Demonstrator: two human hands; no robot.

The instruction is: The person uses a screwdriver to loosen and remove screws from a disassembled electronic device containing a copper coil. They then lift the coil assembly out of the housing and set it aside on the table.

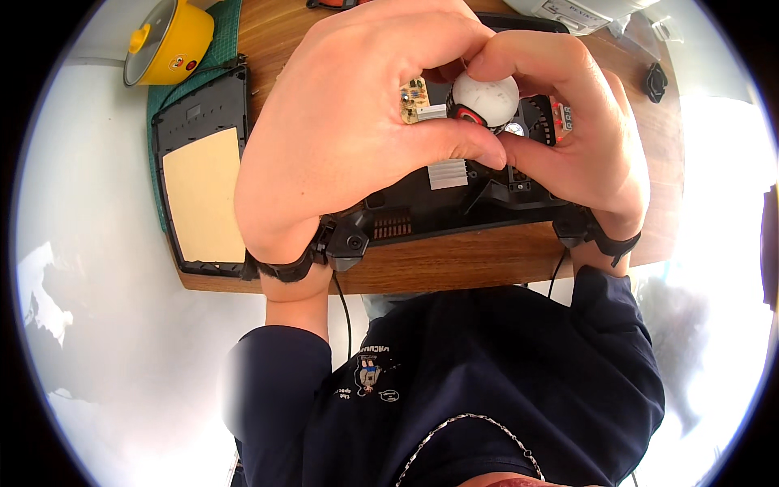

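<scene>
Between my two hands is a white, rounded piece [490, 96] with a red and black part on its lower left side; its exact kind does not show. My left hand [324, 122] closes on it from the left, the thumb along its lower edge. From the right, my right hand [580, 122] pinches it, with the index finger on top and the thumb below. Under the hands lies an opened black housing [422, 215]. Inside it show a tan circuit board [412, 96], a finned metal heatsink [448, 174] and a small red-framed display [565, 118]. My hands cover much of the housing.
At the left, a black panel with a cream sheet [203, 195] lies partly on a green cutting mat [230, 24]. A yellow pot [182, 49] stands behind it. A small black part [655, 83] and a whitish container [580, 15] are at the far right of the wooden table [454, 272].
</scene>
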